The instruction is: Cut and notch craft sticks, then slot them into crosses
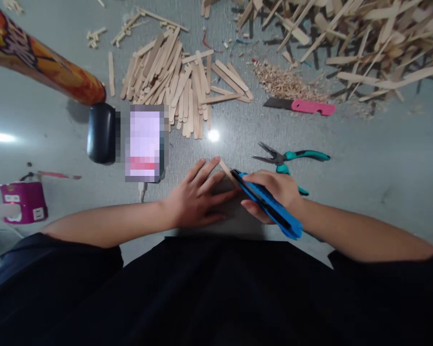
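Observation:
My right hand (279, 192) is closed around a blue utility knife (269, 204), its black tip pointing up and to the left. The tip meets a thin wooden craft stick (226, 170) lying slantwise on the table. From the left, my left hand (198, 194) lies flat with its fingers spread, the fingertips touching or right beside that stick. Part of the stick is hidden under the knife tip and fingers. Just beyond my right hand rest teal-handled needle-nose pliers (282, 157), jaws apart. A pink folding knife (312, 106) lies farther out with its blade exposed.
A heap of craft sticks (187, 91) lies ahead, with wood shavings (288, 81) to its right. Stick assemblies (368, 43) fill the far right. Leftward are a blurred-out phone (144, 144), a black case (101, 133), an orange tube (46, 62) and a purple box (23, 202).

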### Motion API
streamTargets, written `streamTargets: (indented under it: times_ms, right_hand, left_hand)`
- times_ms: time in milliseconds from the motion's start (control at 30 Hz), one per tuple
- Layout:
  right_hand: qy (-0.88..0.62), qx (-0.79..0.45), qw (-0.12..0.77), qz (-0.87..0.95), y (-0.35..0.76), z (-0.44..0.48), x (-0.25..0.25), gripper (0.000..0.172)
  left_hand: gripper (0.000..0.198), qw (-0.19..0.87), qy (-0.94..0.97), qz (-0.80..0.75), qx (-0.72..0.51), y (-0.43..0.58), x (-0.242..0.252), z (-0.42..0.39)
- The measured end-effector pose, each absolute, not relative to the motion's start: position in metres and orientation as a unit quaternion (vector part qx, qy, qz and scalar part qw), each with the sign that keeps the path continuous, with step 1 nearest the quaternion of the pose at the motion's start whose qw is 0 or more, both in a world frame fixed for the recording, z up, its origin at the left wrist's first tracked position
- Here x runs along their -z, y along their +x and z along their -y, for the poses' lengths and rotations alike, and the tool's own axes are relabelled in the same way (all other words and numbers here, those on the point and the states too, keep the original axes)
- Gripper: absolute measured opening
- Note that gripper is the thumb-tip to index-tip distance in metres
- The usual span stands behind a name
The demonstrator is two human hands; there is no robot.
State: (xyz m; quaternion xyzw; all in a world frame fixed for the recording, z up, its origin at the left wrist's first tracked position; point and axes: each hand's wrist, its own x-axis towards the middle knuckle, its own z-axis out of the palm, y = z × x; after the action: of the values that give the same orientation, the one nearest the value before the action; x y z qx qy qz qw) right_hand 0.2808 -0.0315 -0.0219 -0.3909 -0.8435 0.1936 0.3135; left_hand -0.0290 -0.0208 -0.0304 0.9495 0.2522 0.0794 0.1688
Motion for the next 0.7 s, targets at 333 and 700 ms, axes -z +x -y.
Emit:
streamTargets:
  times_ms: [333, 700]
  right_hand:
    - [-0.373, -0.155, 0.352, 0.845, 0.2793, 0.0286, 0.0234, 0.028]
    - [-0.373, -0.174, 0.322, 0.853, 0.2795, 0.0267, 0.0207, 0.029]
  left_hand:
    - [0.086, 0.135, 0.956, -0.246, -0.081, -0.0256, 0.0324, 0.0174]
    - [0.087, 0.112, 0.959, -0.247, -0.084, -0.0248, 0.0313, 0.0185]
